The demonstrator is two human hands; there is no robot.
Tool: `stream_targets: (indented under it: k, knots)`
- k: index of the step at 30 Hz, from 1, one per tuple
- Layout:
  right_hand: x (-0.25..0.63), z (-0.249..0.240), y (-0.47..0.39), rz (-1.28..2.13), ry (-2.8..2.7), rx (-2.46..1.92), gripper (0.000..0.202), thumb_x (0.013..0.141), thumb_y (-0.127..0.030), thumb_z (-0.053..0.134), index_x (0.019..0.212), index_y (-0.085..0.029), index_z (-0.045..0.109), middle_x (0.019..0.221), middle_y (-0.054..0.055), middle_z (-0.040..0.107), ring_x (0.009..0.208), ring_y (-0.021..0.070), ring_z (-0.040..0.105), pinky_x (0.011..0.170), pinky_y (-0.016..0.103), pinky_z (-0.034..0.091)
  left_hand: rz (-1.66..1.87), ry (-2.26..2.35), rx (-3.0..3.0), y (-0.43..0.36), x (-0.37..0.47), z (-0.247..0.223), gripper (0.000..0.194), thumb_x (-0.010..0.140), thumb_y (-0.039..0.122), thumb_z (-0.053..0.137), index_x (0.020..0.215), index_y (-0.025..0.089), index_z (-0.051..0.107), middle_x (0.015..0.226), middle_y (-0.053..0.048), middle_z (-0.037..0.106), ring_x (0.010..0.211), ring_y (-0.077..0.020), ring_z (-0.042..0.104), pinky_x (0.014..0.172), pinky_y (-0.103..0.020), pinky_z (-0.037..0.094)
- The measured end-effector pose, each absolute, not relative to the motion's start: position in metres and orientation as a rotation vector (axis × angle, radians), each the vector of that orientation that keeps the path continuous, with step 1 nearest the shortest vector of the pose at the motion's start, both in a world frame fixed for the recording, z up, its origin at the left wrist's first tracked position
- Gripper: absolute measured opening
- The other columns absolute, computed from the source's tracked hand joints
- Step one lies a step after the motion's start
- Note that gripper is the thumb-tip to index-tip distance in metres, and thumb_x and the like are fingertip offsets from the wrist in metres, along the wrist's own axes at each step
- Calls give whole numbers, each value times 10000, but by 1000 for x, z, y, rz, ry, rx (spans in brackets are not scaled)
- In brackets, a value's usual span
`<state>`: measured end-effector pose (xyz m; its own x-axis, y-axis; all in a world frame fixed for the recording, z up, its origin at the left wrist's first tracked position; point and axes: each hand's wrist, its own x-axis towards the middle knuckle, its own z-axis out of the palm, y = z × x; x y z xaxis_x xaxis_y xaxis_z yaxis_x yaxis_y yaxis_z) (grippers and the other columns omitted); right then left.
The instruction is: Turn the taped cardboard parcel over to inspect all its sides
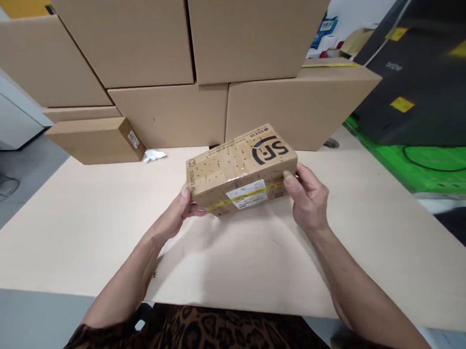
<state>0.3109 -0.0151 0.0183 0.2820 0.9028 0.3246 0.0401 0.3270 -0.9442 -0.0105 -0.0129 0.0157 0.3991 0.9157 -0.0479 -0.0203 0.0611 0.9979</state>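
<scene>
A brown cardboard box [229, 166] printed with a black "SF" logo is held tilted above the table, its right end higher than its left. Clear tape crosses its top, and a white label [248, 193] with a yellow strip over it sits on the side facing me. My left hand [177, 210] grips the left end, thumb at the near corner and fingers beneath. Around the right end, my right hand [307, 196] is closed with its thumb on the near side. The box's underside and some fingertips are hidden.
Large plain cartons [265, 34] are stacked along the back of the pale table [95, 240]. At the back left lies a flatter box [96, 140] beside a crumpled white scrap [154, 155]. A dark case [428, 76] stands over a green pallet [442, 171] on the right.
</scene>
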Motion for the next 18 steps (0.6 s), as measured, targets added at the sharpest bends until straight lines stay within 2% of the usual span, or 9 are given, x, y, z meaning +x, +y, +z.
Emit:
stream_targets:
  k: [3,6,10,13,16,18]
  knots:
    - [311,16,-8,702,-1057,-1124,439,897,-646,758,1171,-308,819,1107,38,811,1098,294,726,969,485,593,886,863,1479,-19,-4,22,809,954,751,624,1635,340,473,1471,-148,705,1194,-332,753,968,-471,653]
    - [314,17,-3,716,-1035,-1132,432,875,-683,763,1047,-293,834,954,22,805,959,258,728,844,417,602,903,826,1524,-22,-1,29,877,956,583,734,1706,350,344,1513,-164,667,1277,-348,707,1004,-486,630]
    - [318,17,2,746,-975,-1161,482,840,-736,768,819,-255,789,729,2,726,651,183,625,575,332,507,914,984,1518,-22,-3,23,998,960,534,744,1753,300,186,1421,-189,721,1081,-295,761,1010,-548,607]
    - [317,15,4,795,-929,-1182,524,824,-760,768,748,-241,758,646,-3,684,531,148,536,472,305,426,1049,1111,1666,-22,-5,12,993,933,534,766,1743,286,249,1410,-176,734,1018,-284,743,1025,-578,594]
    - [314,13,5,824,-912,-1196,556,785,-787,784,729,-234,753,643,9,706,510,144,555,477,311,470,1156,1232,1787,-21,-5,8,935,915,530,782,1709,276,359,1368,-154,755,1148,-336,708,1097,-633,544]
    - [312,13,6,852,-885,-1210,599,736,-825,793,734,-227,758,630,21,712,503,153,586,472,317,491,1206,1297,1793,-20,-6,10,911,927,531,767,1704,261,373,1334,-145,764,1177,-342,692,1114,-639,526]
